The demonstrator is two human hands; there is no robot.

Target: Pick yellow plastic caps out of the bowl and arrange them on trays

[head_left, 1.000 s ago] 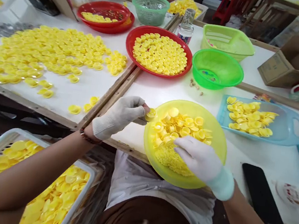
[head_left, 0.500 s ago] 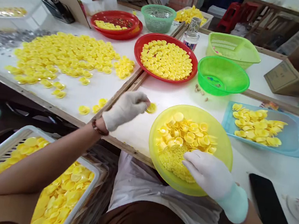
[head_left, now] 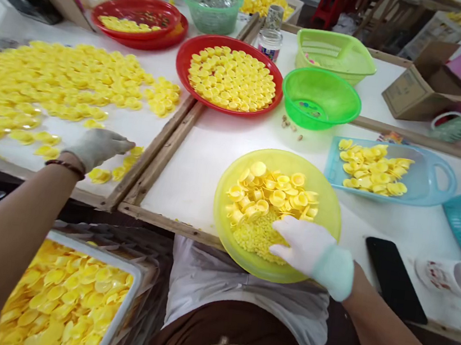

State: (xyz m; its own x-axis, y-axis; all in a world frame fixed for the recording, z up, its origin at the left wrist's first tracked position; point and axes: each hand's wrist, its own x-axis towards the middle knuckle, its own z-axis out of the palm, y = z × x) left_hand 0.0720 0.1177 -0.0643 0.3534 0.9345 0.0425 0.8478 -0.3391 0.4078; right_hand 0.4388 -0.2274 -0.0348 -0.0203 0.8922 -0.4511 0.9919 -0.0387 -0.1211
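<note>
My left hand (head_left: 100, 148), in a white glove with bare fingertips, reaches over the left board. Its fingers are together, with a small yellow plastic cup (head_left: 137, 150) at their tips; the thumb is hidden. More yellow cups (head_left: 99, 176) lie just below it. My right hand (head_left: 304, 241), also gloved, rests inside a yellow bowl (head_left: 329, 199), thumb and fingers apart over small yellow pellets (head_left: 256, 235). Piled behind the pellets in that bowl are loose yellow cups (head_left: 281, 193).
A broad spread of yellow cups (head_left: 56, 76) covers the left board. Beyond are a red tray (head_left: 180, 61) of cups and a green bowl (head_left: 341, 105). To the right lie a blue tray (head_left: 419, 191), a black phone (head_left: 397, 279) and a mug (head_left: 450, 278). A wooden strip (head_left: 160, 155) divides the boards.
My left hand has moved left across the wooden strip, carrying a yellow cup to the left board. My right hand stays in the yellow bowl. The view has shifted to the right.
</note>
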